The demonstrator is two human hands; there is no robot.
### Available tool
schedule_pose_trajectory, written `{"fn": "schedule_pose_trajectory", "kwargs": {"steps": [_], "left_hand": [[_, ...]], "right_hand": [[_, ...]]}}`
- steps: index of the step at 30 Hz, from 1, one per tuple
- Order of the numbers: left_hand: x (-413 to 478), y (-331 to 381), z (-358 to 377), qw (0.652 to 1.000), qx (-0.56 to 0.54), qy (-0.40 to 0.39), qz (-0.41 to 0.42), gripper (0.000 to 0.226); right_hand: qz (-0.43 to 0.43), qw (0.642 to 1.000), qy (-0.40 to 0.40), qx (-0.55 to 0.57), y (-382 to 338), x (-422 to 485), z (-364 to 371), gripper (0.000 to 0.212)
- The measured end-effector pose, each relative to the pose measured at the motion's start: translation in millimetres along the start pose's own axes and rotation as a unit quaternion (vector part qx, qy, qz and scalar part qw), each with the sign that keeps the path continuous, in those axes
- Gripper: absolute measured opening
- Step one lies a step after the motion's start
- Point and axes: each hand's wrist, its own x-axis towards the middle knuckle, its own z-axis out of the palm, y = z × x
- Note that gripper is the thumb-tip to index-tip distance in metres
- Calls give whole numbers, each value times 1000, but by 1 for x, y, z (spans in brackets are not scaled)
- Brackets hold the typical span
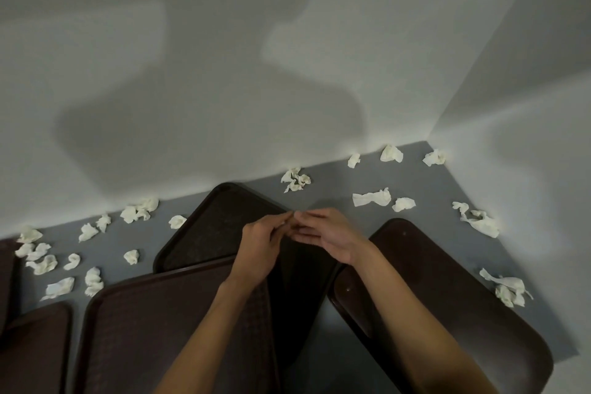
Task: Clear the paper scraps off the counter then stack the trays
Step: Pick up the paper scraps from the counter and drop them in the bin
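Several dark brown trays lie on the grey counter: a middle tray angled toward the wall, a front tray overlapping it, and a right tray. White crumpled paper scraps are scattered on the left, along the back wall and on the right. My left hand and my right hand meet above the middle tray, fingertips touching. The left fingers are curled and pinched together; the right fingers lie flat and extended. I see no scrap in either hand.
Another tray lies at the lower left, and a tray edge shows at the far left. A pale wall runs behind the counter and a side wall closes the right corner. The counter's edge drops off at lower right.
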Motion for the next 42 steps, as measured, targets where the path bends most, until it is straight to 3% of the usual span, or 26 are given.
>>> {"fn": "schedule_pose_trajectory", "kwargs": {"steps": [2, 3, 4, 6, 10, 14, 21, 24, 27, 35, 38, 42], "left_hand": [[-3, -10, -5, 999, 14, 14, -30, 26], [-5, -15, -6, 998, 9, 16, -53, 24], [-7, -18, -8, 997, -5, 18, -78, 23], [-10, -19, -11, 993, -26, 18, -115, 21], [-13, -15, -19, 989, -50, 28, -137, 16], [-17, -14, -24, 986, -52, 34, -153, 18], [-37, -14, -35, 976, -72, 44, -199, 16], [-44, -11, -33, 981, -53, 22, -188, 25], [-53, 1, -30, 984, -60, 1, -167, 26], [-97, 33, -27, 988, -83, -70, -107, 23], [-121, 45, -20, 990, -79, -96, -69, 20], [-163, 65, 0, 986, -88, -139, -28, 15]], "right_hand": [[-6, 991, 35, -131, -11, 14, -6, 22], [-34, 969, 88, -226, -17, 27, -10, 17], [-66, 933, 146, -323, -22, 42, -15, 12], [-104, 856, 220, -456, -34, 75, -24, 22], [-130, 771, 188, -594, -48, 120, -34, 40], [-90, 719, 138, -675, -33, 137, -44, 37], [-83, 680, 228, -692, 13, 113, -60, 23], [-79, 688, 247, -678, 25, 90, -66, 21], [-69, 733, 270, -620, 28, 61, -67, 21], [-142, 846, 361, -365, 63, -90, -16, 18], [-142, 845, 405, -320, 88, -153, 5, 23], [-141, 821, 470, -293, 123, -242, 31, 11]]}}
